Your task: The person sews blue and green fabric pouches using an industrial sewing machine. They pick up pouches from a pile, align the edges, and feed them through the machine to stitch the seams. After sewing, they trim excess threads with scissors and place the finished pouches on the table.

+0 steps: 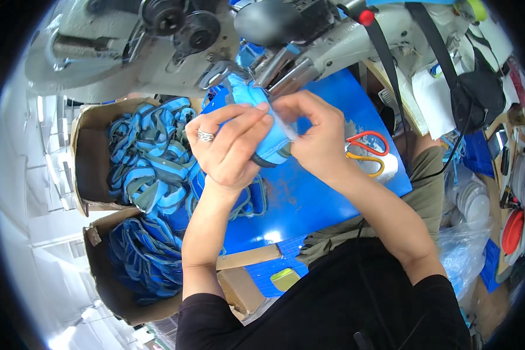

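Observation:
A light-blue fabric piece (272, 146) with a dark edge hangs from the metal parts of a sewing machine (285, 67). My left hand (230, 146), with a ring on one finger, is closed on the fabric's left side, fingertips pressed together on top. On the other side my right hand (321, 137) pinches the fabric's edge, where a whitish translucent strip shows. The fabric's upper end runs in under the machine's clamp-like metal parts; the needle area is hidden.
Scissors (372, 135) with red and orange handles lie right of my right hand on the blue table (297, 204). Two cardboard boxes (90, 157) at left hold heaped blue-grey fabric strips (151, 157). Black straps (391, 64) and a black pouch (478, 96) hang at right.

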